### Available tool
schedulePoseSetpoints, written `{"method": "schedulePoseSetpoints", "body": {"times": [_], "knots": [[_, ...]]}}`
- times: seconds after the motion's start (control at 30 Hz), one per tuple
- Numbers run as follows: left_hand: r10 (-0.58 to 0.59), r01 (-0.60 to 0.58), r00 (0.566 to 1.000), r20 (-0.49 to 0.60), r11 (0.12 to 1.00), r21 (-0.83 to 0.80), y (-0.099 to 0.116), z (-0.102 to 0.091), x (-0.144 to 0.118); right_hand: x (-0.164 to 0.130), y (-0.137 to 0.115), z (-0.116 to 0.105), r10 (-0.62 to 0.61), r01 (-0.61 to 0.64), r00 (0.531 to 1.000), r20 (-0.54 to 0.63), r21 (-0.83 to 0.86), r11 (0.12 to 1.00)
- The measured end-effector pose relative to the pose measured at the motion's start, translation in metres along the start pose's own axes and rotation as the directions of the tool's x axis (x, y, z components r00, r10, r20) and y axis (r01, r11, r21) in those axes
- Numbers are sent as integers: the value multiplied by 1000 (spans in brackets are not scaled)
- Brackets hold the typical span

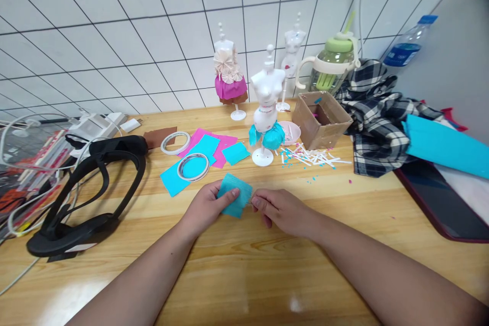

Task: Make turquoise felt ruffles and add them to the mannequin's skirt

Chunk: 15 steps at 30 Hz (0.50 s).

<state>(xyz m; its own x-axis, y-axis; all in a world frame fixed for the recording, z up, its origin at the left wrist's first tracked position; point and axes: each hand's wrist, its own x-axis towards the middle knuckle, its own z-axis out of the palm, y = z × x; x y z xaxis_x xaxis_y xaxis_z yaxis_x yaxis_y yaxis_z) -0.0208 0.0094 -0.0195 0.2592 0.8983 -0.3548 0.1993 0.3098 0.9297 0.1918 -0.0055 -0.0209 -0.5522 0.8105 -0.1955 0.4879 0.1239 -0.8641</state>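
Tape ring (193,167) and mannequin (266,107) behind blue square (235,194).

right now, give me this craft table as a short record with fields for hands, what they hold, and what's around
left hand: left hand pinches the small teal paper square from its left side
right hand: right hand grips the square's right edge
surface: light wooden table
behind paper: white plastic mannequin with teal skirt, two clear tape rings, pink and teal paper sheets
right of mannequin: open brown cardboard box, paper scraps, plaid cloth
left: black headset
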Motion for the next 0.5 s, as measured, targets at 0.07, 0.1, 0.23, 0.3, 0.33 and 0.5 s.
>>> {"method": "schedulePoseSetpoints", "body": {"times": [0.07, 0.1, 0.23, 0.3, 0.33, 0.5], "knots": [[-1, 1, 1000, 1, 1000, 1, 0, 0, 0, 0, 0, 0, 0, 0, 1000, -6, -6, 1000], [-1, 1, 1000, 1, 1000, 0, 0, 0, 0, 0, 0, 0, 1, -1, 1000, -9, -7, 1000], [-1, 1, 1000, -2, 1000, -5, 0, 1, 0, 0, 0, 0, 0, 0, 1000, -13, -5, 1000], [2, -2, 1000, 2, 1000, -8, 0, 1, -1, 0, 0, 1, -2, 2, 1000, -12, -8, 1000], [3, -3, 1000, 4, 1000, -8, 1, 1, -1, 1, 0, 1, -3, 3, 1000, -12, -10, 1000], [7, -6, 1000, 20, 1000, -15, 1, 1, -1, 1, 0, 0, -7, 7, 1000, -25, -18, 1000]]}}
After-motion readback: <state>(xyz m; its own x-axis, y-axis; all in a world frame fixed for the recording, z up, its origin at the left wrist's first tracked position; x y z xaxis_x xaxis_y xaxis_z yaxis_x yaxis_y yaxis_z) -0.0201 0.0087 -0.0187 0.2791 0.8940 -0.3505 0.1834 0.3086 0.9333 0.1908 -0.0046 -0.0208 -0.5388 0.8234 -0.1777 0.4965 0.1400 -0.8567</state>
